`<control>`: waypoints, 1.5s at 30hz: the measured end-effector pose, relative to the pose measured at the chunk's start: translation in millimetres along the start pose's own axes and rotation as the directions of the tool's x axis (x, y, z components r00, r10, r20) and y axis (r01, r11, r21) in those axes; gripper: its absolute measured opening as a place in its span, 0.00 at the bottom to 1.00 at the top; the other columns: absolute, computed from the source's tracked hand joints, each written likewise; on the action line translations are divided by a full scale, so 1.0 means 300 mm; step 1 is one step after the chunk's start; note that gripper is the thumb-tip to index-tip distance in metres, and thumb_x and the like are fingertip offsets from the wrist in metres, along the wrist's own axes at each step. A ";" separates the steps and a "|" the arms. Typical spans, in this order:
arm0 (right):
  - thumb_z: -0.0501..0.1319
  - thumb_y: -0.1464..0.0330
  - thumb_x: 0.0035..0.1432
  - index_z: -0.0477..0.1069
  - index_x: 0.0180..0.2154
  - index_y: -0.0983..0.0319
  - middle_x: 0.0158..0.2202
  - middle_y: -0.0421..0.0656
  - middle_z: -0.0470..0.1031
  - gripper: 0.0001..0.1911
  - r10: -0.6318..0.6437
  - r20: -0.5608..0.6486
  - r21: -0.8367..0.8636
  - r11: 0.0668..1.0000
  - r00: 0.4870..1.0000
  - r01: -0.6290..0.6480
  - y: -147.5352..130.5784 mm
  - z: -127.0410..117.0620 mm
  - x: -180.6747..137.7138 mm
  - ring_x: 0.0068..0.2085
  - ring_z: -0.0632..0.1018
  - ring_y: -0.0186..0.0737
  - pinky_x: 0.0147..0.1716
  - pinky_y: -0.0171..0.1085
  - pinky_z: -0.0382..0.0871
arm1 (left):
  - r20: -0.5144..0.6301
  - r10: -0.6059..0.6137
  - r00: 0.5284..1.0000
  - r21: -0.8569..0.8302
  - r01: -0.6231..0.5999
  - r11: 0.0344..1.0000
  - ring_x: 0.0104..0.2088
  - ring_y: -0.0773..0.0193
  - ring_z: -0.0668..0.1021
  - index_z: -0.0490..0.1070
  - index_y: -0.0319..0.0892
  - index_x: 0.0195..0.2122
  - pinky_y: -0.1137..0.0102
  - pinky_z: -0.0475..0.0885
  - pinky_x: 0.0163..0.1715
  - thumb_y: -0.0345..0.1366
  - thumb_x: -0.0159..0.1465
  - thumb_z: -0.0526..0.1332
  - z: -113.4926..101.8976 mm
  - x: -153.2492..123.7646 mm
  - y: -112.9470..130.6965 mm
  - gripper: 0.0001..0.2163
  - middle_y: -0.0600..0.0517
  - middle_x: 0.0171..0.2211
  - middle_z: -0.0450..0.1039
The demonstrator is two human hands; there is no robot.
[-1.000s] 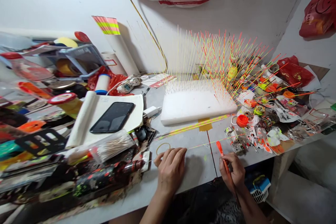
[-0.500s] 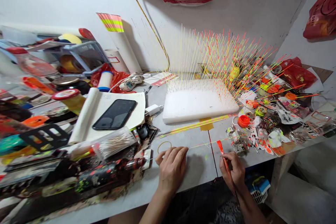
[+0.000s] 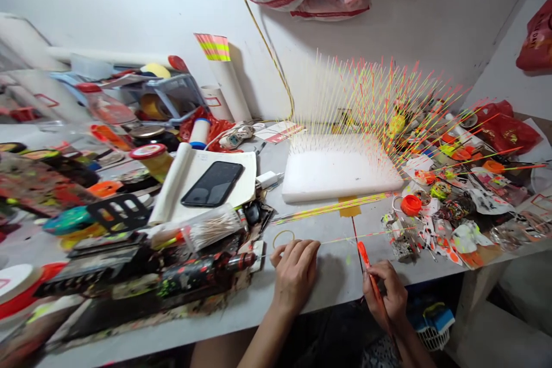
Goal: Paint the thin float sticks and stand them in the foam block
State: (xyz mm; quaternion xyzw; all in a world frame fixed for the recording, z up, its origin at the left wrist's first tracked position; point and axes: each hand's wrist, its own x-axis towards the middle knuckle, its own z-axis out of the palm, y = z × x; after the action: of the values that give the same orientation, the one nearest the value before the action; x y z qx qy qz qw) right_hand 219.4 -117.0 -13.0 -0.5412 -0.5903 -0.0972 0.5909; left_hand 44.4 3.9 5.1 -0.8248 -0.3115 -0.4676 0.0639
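My left hand (image 3: 295, 276) rests on the white bench (image 3: 332, 282), fingers curled over a long, thin yellow-and-orange stick (image 3: 366, 236) that runs right across the bench. A small rubber band (image 3: 283, 237) lies just beyond those fingers. My right hand (image 3: 386, 293) grips a slender orange-red stick (image 3: 365, 257) with a flat tip, close to the thin stick. Painted sticks (image 3: 332, 209) lie beyond both hands, next to a white foam block (image 3: 340, 169) bristling with several upright neon sticks (image 3: 366, 100).
A phone (image 3: 213, 184) lies on a notebook (image 3: 207, 184) at left, among bottles, tape rolls and paint-spattered clutter. Paint-stained papers and an orange cap (image 3: 411, 204) crowd the right. A white wall stands behind; a small basket (image 3: 435, 328) sits below the bench.
The whole view has shifted, with the bench and its objects sliding right in the picture. My hands keep nearly the same grip and place on the bench.
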 end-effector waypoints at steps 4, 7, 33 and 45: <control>0.58 0.77 0.63 0.69 0.42 0.59 0.31 0.40 0.73 0.09 0.033 0.036 0.000 0.999 0.999 -0.033 0.002 0.022 -0.005 0.30 0.74 0.35 0.30 0.33 0.73 | 0.013 -0.017 1.000 0.005 0.017 1.000 0.35 0.64 0.77 0.70 0.43 0.41 0.65 0.61 0.42 0.24 0.65 0.56 -0.005 0.004 0.008 0.08 0.53 0.33 0.79; 0.58 0.77 0.63 0.69 0.42 0.59 0.32 0.40 0.73 0.08 0.040 0.032 -0.018 0.999 0.999 -0.040 0.010 0.032 -0.005 0.31 0.74 0.34 0.30 0.32 0.72 | -0.002 -0.011 1.000 0.003 0.011 1.000 0.35 0.65 0.77 0.70 0.43 0.41 0.66 0.61 0.42 0.25 0.66 0.56 -0.007 0.006 0.011 0.08 0.53 0.33 0.78; 0.58 0.78 0.62 0.69 0.42 0.58 0.32 0.40 0.72 0.10 0.020 0.081 0.064 0.998 0.997 -0.025 -0.006 0.027 -0.046 0.32 0.76 0.36 0.30 0.33 0.73 | -0.028 -0.032 0.999 -0.018 0.032 0.999 0.35 0.66 0.77 0.70 0.43 0.41 0.65 0.60 0.43 0.25 0.67 0.57 -0.004 0.002 0.013 0.07 0.54 0.33 0.78; 0.58 0.75 0.64 0.69 0.43 0.58 0.33 0.40 0.74 0.08 0.064 0.082 0.013 0.998 0.995 -0.066 -0.022 0.095 -0.045 0.34 0.77 0.37 0.36 0.36 0.73 | -0.034 -0.043 0.999 -0.023 0.042 0.999 0.35 0.65 0.76 0.70 0.43 0.40 0.64 0.59 0.43 0.26 0.68 0.56 -0.007 -0.001 0.022 0.07 0.54 0.33 0.78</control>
State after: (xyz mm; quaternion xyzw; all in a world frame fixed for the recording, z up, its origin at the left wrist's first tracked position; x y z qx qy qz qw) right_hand 193.6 -105.2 -28.6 -0.5588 -0.5968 -0.0510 0.5736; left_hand 46.4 -2.3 7.1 -0.8104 -0.3224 -0.4866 0.0501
